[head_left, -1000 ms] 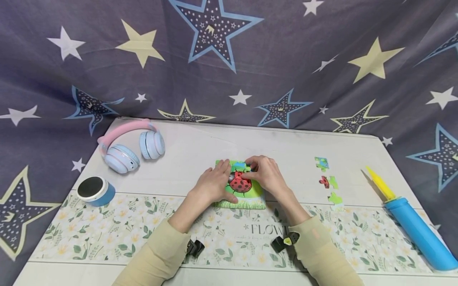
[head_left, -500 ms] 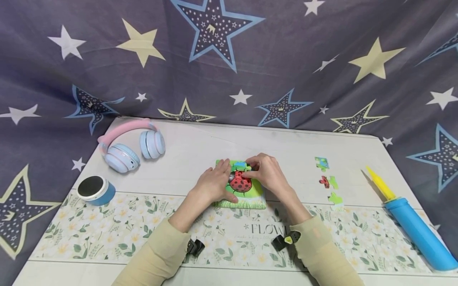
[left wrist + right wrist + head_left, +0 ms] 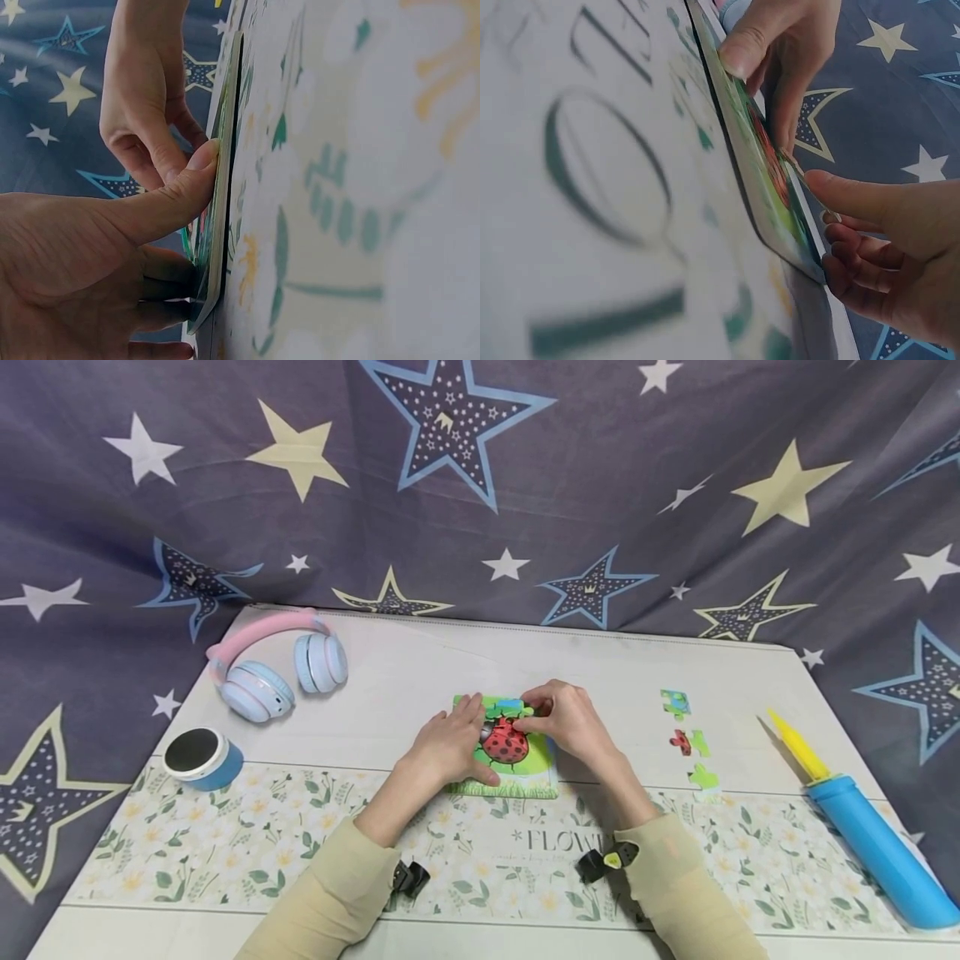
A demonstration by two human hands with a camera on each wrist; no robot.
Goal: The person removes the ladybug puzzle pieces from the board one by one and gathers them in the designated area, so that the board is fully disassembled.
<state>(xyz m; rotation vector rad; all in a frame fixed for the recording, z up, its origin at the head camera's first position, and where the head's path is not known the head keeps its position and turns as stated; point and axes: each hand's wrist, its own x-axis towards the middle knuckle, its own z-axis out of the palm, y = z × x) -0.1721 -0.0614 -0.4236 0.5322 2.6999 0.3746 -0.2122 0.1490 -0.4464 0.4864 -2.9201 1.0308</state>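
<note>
A ladybug jigsaw puzzle (image 3: 517,781) with a green grass border lies in its flat tray at the middle of the table. My left hand (image 3: 448,743) rests on its left side, fingers extended over the picture and the thumb (image 3: 176,193) at the near edge. Thumb and fingertips of my right hand (image 3: 566,718) pinch a blue-and-green puzzle piece (image 3: 510,707) above the upper right part of the puzzle. In the right wrist view that puzzle piece (image 3: 816,193) shows as a thin tilted edge. The left fingers hide part of the picture.
Several loose puzzle pieces (image 3: 702,777) lie to the right. Beyond them is a blue hand pump (image 3: 881,847) with a yellow nozzle. Pink-and-blue headphones (image 3: 255,692) and a blue jar (image 3: 202,760) with a black top stand left. A starry curtain (image 3: 420,527) hangs behind the table.
My right hand has shifted slightly right, and the pinched puzzle piece has moved a little with it. The left hand has stayed on the puzzle.
</note>
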